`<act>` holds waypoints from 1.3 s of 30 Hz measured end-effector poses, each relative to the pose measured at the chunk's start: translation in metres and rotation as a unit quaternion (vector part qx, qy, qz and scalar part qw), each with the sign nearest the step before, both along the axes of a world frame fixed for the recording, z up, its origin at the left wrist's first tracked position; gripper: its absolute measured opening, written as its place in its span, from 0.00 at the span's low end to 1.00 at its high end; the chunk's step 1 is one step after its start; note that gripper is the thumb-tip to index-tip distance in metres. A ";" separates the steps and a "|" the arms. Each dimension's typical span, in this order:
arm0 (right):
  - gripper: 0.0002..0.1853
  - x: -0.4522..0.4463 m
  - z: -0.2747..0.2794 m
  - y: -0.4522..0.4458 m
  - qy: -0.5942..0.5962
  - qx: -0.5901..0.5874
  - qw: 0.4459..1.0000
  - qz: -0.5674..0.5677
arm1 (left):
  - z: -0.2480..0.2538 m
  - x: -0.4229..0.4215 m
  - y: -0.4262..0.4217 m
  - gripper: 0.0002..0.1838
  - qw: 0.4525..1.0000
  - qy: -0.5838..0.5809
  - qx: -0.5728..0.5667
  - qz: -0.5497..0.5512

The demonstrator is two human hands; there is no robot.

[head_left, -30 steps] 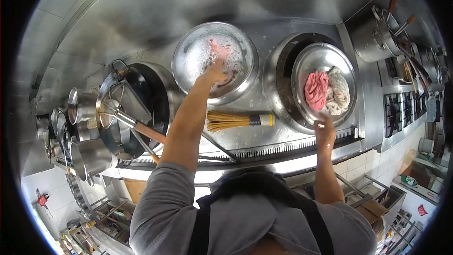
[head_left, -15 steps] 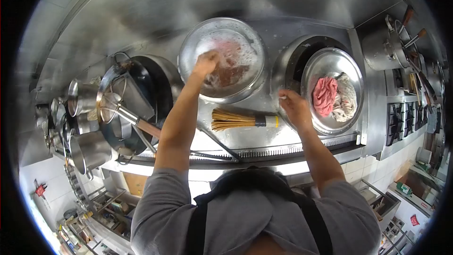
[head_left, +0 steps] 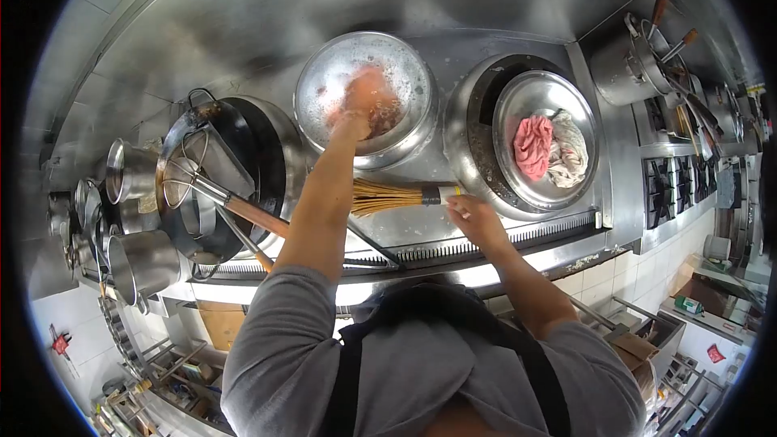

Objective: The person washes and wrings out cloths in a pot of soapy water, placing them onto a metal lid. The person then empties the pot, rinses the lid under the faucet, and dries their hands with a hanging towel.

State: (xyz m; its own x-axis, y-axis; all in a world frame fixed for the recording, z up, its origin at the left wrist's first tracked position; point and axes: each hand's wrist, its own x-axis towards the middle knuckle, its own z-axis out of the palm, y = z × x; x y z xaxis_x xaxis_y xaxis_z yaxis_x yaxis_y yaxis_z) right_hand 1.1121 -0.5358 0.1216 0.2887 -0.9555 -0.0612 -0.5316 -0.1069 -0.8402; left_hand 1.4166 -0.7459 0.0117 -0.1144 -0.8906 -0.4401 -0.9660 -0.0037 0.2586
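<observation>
A round metal bowl [head_left: 306, 105] holds sudsy, reddish-looking water. My left hand [head_left: 363, 101] reaches down into it; the fingers are under the water and I cannot see whether they hold anything. In front of the bowl lies a bamboo wok brush [head_left: 388, 197], its bristles to the left and its dark and white banded handle to the right. At the handle's end is my right hand [head_left: 476, 217], fingers loosely bent and apart, the tips right beside or just touching the handle.
On the right burner sits a metal basin [head_left: 506, 154] holding a red cloth [head_left: 533, 148] and a whitish patterned cloth [head_left: 569, 150]. A black wok [head_left: 180, 226] with a strainer [head_left: 180, 182] stands left, beside several steel pots. A tall pot [head_left: 619, 73] with utensils is far right.
My left hand has gone deeper into the bowl's water. My right hand has moved left, from beside the basin to the brush handle. The whole view has shifted slightly.
</observation>
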 end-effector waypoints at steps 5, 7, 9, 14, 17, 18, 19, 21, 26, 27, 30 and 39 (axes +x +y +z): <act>0.12 -0.065 -0.010 0.026 0.042 0.115 0.986 -0.116 | 0.015 0.025 -0.020 0.19 0.995 0.078 -0.002 0.058; 0.11 -0.073 -0.019 0.019 0.081 0.077 0.987 -0.117 | 0.058 0.026 -0.015 0.15 0.955 0.269 -0.096 0.084; 0.11 -0.059 -0.009 -0.005 0.131 0.034 0.983 -0.120 | 0.113 0.014 -0.004 0.12 0.924 0.355 -0.099 0.099; 0.18 0.019 0.054 -0.081 -0.053 -0.088 0.994 -0.019 | 0.216 -0.003 0.010 0.08 0.828 0.549 -0.076 0.087; 0.16 0.073 0.096 -0.113 -0.052 -0.279 0.959 -0.008 | 0.259 -0.014 0.025 0.07 0.772 0.627 -0.070 0.074; 0.16 0.082 0.095 -0.123 -0.054 -0.282 0.958 -0.004 | 0.269 -0.015 0.030 0.07 0.772 0.627 -0.076 0.075; 0.16 0.090 0.092 -0.133 -0.054 -0.276 0.960 -0.007 | 0.278 -0.015 0.036 0.07 0.746 0.657 -0.066 0.087; 0.14 0.095 0.095 -0.139 -0.062 -0.227 0.972 -0.023 | 0.283 -0.008 0.038 0.07 0.719 0.685 -0.060 0.098; 0.15 0.098 0.110 -0.152 -0.191 -0.012 0.981 -0.037 | 0.229 0.015 0.049 0.17 0.738 0.632 -0.157 0.178; 0.14 0.104 0.103 -0.160 -0.230 -0.036 0.971 -0.057 | 0.229 0.004 0.062 0.27 0.796 0.544 -0.166 0.206; 0.14 0.111 0.093 -0.165 -0.233 -0.053 0.968 -0.082 | 0.197 -0.013 0.091 0.27 0.830 0.534 -0.095 0.133; 0.21 0.117 0.075 -0.157 -0.257 0.026 0.960 -0.108 | 0.169 -0.050 0.121 0.16 0.754 0.632 -0.117 0.134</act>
State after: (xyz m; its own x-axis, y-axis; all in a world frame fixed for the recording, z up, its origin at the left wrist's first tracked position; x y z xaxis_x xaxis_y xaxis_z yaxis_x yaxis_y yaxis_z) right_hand 1.2294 -0.6930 0.1971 0.0898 -0.9959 -0.0126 -0.0498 0.0081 -0.9987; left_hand 1.3667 -0.6249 0.1804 -0.1128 -0.9927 0.0416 0.0806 0.0326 0.9962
